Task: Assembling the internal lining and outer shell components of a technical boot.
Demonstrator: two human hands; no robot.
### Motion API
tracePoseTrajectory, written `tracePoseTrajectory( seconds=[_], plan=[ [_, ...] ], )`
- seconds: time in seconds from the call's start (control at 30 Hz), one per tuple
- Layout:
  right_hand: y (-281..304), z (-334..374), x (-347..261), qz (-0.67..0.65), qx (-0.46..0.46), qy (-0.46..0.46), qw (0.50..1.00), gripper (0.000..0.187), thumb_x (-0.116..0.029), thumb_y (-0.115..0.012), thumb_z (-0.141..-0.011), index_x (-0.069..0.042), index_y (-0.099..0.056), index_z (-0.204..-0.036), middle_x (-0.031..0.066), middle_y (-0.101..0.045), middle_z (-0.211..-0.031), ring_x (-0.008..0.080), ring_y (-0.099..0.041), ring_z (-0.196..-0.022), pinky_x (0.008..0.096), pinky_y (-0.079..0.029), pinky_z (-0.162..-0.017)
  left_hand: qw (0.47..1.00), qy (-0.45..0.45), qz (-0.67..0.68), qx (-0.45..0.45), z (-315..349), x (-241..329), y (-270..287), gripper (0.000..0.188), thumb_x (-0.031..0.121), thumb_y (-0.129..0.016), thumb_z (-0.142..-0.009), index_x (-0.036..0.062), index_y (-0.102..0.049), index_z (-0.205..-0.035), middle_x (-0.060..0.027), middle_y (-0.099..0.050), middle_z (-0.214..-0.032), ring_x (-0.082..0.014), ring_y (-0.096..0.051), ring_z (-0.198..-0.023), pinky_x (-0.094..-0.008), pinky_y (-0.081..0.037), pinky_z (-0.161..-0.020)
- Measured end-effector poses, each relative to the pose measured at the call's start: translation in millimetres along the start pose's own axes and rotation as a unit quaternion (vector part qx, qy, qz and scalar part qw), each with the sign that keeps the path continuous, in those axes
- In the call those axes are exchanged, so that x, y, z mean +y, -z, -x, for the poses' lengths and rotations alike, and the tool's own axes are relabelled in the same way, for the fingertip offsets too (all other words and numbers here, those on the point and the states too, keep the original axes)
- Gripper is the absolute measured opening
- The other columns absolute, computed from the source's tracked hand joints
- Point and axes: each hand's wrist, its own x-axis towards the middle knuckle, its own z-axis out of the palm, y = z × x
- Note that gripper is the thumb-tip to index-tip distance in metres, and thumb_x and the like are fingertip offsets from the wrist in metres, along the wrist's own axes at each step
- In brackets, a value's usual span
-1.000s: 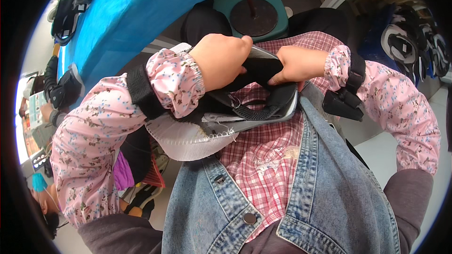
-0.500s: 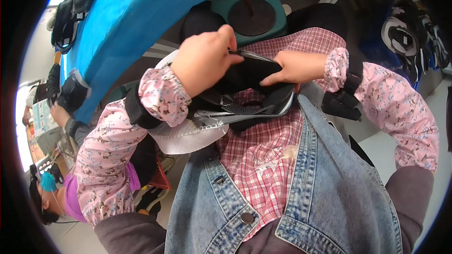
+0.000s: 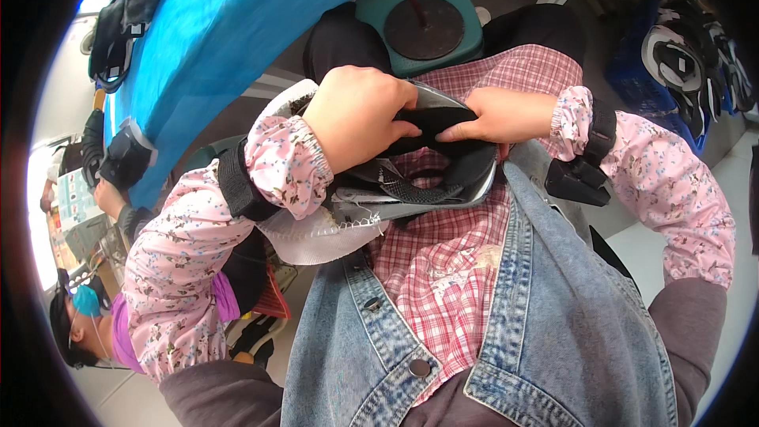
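A grey and black stitched fabric piece (image 3: 451, 204), shaped like a loop with an opening in the middle, is held above my lap. Its black inner cloth (image 3: 435, 122) is bunched between my two hands. My left hand (image 3: 356, 115) is closed on the far rim, thumb and fingers pinching the cloth. Facing it, my right hand (image 3: 506, 115) grips the same rim from the right, its thumb lying on the black cloth inside. Pale thread stitches and loose ends show along the near left edge, where a light grey flap (image 3: 320, 241) hangs. My left hand and sleeve hide part of the piece.
Ahead is a green stool (image 3: 458, 16) with a round dark base and upright rod. A blue-covered table (image 3: 205, 39) runs along the left, bearing black and grey pieces. At right stands a blue crate (image 3: 632, 71) of similar pieces. A person in a blue mask (image 3: 85, 300) is at left.
My left hand has moved down and toward the right, closer to my right thumb. The far grey rim shows more now, and the flap has shifted slightly.
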Motion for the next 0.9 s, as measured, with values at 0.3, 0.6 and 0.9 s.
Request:
tracePoseTrajectory(
  seconds=[0.3,0.6,0.9],
  plan=[
    [-3.4,6.5,-3.6,0.063,0.013,0.000,0.998,0.043,-0.036,-0.046,-0.092,0.005,-0.060,-0.088,0.0125,-0.063,-0.067,0.0194,-0.065,-0.055,0.0280,-0.052,-0.049,0.994,0.007,-0.028,0.108,-11.3,-5.5,-5.7,0.021,0.025,-0.066,-0.074,0.0073,-0.060,-0.083,-0.0082,-0.061,-0.068,-0.0256,-0.061,-0.066,-0.0349,-0.047,-0.058],
    [-10.5,4.8,4.7,0.232,0.117,0.095,0.961,0.039,-0.030,-0.050,-0.088,0.005,-0.061,-0.078,0.0142,-0.060,-0.057,0.0242,-0.064,-0.057,0.0343,-0.051,-0.056,0.989,-0.033,-0.128,0.060,-18.8,-9.1,-8.7,0.021,0.029,-0.063,-0.075,0.0084,-0.063,-0.077,-0.0062,-0.061,-0.070,-0.0245,-0.060,-0.070,-0.0344,-0.047,-0.061],
    [-0.6,-7.2,-17.8,0.212,0.217,0.162,0.939,0.032,-0.024,-0.066,-0.072,0.006,-0.062,-0.079,0.0221,-0.061,-0.071,0.0353,-0.061,-0.070,0.0391,-0.048,-0.063,0.992,-0.050,-0.103,0.052,-21.7,-7.5,0.7,0.021,0.029,-0.064,-0.074,0.0080,-0.064,-0.075,-0.0063,-0.061,-0.069,-0.0247,-0.060,-0.071,-0.0339,-0.047,-0.064]
  ],
)
